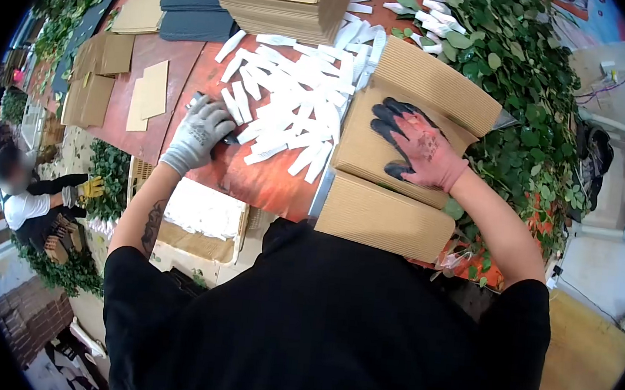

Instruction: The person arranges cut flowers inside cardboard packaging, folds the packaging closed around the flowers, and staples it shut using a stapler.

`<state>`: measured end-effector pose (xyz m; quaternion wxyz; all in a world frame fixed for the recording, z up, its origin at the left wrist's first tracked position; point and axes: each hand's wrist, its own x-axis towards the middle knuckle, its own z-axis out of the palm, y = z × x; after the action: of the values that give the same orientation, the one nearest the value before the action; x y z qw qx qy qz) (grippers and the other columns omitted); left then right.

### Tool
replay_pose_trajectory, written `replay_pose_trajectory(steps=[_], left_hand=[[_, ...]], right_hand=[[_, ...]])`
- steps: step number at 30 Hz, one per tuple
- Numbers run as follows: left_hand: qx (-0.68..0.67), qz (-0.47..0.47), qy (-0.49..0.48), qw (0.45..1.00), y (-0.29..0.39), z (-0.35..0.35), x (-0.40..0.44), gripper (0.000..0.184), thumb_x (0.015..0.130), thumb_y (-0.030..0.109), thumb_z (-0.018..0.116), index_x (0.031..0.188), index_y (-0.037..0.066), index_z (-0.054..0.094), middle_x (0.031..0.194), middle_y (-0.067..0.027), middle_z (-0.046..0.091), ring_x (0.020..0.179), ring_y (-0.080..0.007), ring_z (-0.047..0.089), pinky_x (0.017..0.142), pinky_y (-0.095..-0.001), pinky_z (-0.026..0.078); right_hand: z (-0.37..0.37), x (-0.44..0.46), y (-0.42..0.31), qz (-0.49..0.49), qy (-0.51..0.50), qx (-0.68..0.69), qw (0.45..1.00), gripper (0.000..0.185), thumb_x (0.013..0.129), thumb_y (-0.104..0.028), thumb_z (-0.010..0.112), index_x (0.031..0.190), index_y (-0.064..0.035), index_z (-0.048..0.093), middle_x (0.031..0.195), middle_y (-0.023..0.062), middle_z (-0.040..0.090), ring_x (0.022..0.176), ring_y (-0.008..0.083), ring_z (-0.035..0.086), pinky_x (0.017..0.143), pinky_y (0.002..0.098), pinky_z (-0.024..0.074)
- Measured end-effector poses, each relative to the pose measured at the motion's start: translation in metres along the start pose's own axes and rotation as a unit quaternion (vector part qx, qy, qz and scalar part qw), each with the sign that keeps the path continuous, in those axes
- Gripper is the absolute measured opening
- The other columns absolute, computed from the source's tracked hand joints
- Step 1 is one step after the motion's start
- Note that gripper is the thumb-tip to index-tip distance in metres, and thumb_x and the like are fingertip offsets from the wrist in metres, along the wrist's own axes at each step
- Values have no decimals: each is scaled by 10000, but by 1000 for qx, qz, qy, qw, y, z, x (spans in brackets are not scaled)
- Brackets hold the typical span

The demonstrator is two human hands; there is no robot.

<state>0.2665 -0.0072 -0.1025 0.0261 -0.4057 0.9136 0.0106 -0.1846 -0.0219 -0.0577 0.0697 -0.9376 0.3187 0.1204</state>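
My left hand (200, 135), in a grey-white glove, is closed over a dark object that looks like a stapler (229, 140). Most of it is hidden under the palm on the red tabletop. My right hand (422, 147), in a red glove with black fingers, lies flat with fingers spread on a corrugated cardboard wrap (358, 136). Its far and near flaps are folded up along creases. Between my hands lies a loose heap of white, narrow-waisted sleeve-like pieces (294, 104).
Stacked cardboard sheets (269, 5) and dark sheets (193, 25) stand at the back. Pale pink roses (436, 16) with leafy stems (513, 116) crowd the right. Small cardboard pieces (150, 95) lie left. A white-lined crate (203, 215) sits below the edge. Another person (30, 193) works at far left.
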Motion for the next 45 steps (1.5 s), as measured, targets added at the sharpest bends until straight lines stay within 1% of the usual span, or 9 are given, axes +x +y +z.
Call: replay_pose_trajectory(steps=[4,6,11,26,34,38,40,41,45], left_hand=[[-245,-219,135,935,-7,-7,1,445,593,-25,584,1021,92,561,1072,-96,561,1028,-270,552,967,-425,418],[-687,-264,289,613,6,-12,10,510,652,-34,609,1142,60,504,1156,-120,559,1072,-274,551,968,-462,434],[-927,-62,359,84,44,-30,87,422,820,91,595,1233,97,511,1236,-130,550,1226,-325,470,1078,-550,324],[-843,89,455,275,108,-23,212,522,661,-96,520,1145,98,490,1028,-83,549,1008,-271,546,1020,-461,387],[-896,-28,411,166,80,-11,200,621,702,-109,517,1273,125,451,1119,-110,564,1059,-266,568,923,-406,468],[-703,-136,481,507,54,-46,94,636,678,-82,534,1292,50,430,1107,-103,564,966,-211,583,883,-339,495],[-309,-254,387,831,24,-28,54,488,665,-8,618,1141,13,518,968,-136,579,852,-223,605,744,-354,511],[-239,-248,307,887,23,-17,39,427,646,32,652,1059,24,545,913,-145,579,823,-251,604,706,-379,502],[-115,-246,105,957,31,19,9,166,662,116,634,820,98,588,798,-112,604,790,-287,609,711,-414,469]], right_hand=[[-11,2,-5,17,-63,-25,998,714,791,-540,545,1293,-37,476,1417,192,368,1355,321,288,1150,391,160],[-15,1,-6,22,-67,0,998,727,783,-537,559,1304,-38,462,1426,188,356,1359,322,282,1151,396,154],[9,-2,7,-17,-10,1,1000,769,766,-527,592,1335,-39,422,1447,182,326,1367,328,266,1150,416,150],[13,-3,5,-5,3,13,1000,783,764,-533,606,1351,-56,401,1448,174,325,1368,325,267,1148,417,156],[7,7,5,-17,26,107,994,840,686,-386,691,1393,-82,355,1423,202,345,1346,396,274,1139,444,189],[-40,-4,-26,38,-9,50,998,720,758,-445,639,1355,-111,417,1421,175,350,1341,347,296,1139,439,183],[-50,-30,-48,74,85,234,966,728,711,-315,712,1351,-114,428,1401,164,373,1329,350,316,1116,443,246],[-45,-46,-56,172,54,441,879,766,667,-273,755,1338,-85,438,1380,170,394,1296,376,352,1088,447,291],[-35,-40,-96,146,10,116,982,712,623,-182,773,1260,-47,485,1296,206,443,1248,402,391,1065,444,330]])
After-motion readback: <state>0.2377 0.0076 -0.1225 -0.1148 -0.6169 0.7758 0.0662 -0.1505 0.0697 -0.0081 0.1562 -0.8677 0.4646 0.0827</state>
